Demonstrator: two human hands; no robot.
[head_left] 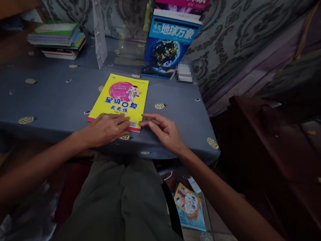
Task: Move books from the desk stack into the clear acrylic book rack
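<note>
A yellow workbook [122, 102] with a pink circle, a cartoon child and blue Chinese lettering lies closed on the table, near its front edge. My left hand [109, 128] rests on the workbook's lower part, fingers stretched out over the cover and holding nothing. At the lower right edge of the workbook is my right hand [163, 130], with thumb and fingers apart. Its fingertips meet or nearly meet that edge; I cannot tell whether they press on it. Part of the cover's bottom is hidden under my left hand.
The table wears a grey-blue cloth [49, 100] with pineapple prints. A clear rack [99, 32] with upright books, including a blue globe book [168, 48], stands at the back. A book stack [58, 37] sits back left. More books [189, 207] lie low at right.
</note>
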